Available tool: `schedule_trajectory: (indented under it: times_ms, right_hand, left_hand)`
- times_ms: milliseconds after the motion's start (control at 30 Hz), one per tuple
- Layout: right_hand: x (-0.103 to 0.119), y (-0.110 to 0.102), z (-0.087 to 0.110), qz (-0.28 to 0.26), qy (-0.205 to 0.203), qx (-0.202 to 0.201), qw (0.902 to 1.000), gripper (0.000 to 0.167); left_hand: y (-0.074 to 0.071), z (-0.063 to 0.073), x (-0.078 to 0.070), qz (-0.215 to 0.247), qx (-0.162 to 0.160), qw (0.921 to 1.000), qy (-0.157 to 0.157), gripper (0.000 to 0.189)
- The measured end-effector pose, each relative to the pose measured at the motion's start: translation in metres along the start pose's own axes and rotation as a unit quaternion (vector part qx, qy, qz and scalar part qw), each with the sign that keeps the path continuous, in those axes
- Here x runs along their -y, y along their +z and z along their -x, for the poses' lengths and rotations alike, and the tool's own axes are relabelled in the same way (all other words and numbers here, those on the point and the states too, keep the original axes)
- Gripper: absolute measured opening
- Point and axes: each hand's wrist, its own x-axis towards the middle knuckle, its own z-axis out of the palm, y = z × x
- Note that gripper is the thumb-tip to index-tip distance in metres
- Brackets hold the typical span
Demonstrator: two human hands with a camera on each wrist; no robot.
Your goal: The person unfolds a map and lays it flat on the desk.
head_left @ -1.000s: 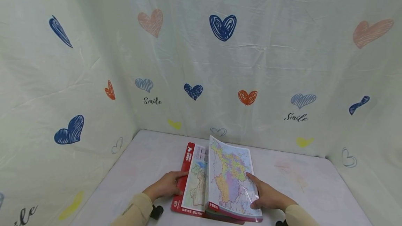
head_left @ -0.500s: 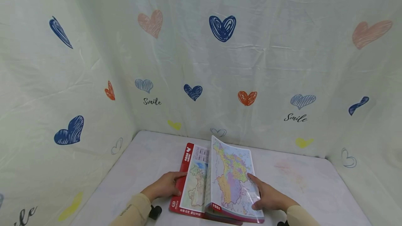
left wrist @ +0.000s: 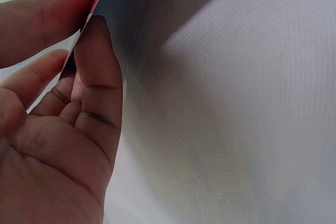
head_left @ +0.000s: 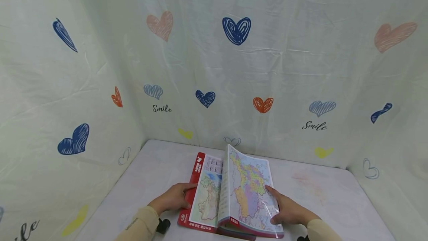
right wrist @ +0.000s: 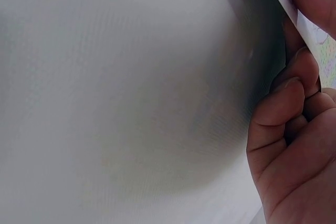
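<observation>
Two printed map sheets overlap on the table. My left hand (head_left: 172, 197) pinches the left edge of the lower map (head_left: 208, 192), which has a red border; in the left wrist view the thumb (left wrist: 47, 19) lies on top and curled fingers (left wrist: 97, 72) go under. My right hand (head_left: 290, 208) grips the right edge of the upper map (head_left: 250, 192), thumb above and fingers (right wrist: 278, 108) curled beneath. The upper map's left side bends upward, away from the lower one. The lower map's right part is hidden under it.
A white tabletop (head_left: 327, 196) surrounds the maps. Behind it and at the sides hangs a pale curtain (head_left: 214, 66) printed with hearts and "Smile". Small dark objects (head_left: 163, 226) show under each wrist.
My left hand has moved slightly left with the lower map, and my right hand slightly right with the upper one. More of the lower map shows between them.
</observation>
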Motion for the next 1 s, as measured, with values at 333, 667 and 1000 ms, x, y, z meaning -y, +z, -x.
schedule_trajectory:
  times_ms: [333, 667, 1000]
  right_hand:
    - [-0.0014, -0.0023, 0.0020, 0.012, -0.004, 0.001, 0.9999, 0.115]
    - [-0.0050, -0.0046, 0.0040, 0.013, 0.004, -0.001, 0.9999, 0.115]
    - [-0.0066, -0.0088, 0.0084, 0.022, -0.003, 0.001, 0.9997, 0.115]
  left_hand:
    - [-0.0024, 0.0012, -0.0005, -0.004, 0.000, 1.0000, 0.001, 0.071]
    - [-0.0060, 0.0043, -0.0007, -0.004, 0.003, 1.0000, -0.006, 0.072]
    - [-0.0073, 0.0046, 0.0028, -0.010, -0.003, 0.9999, -0.013, 0.072]
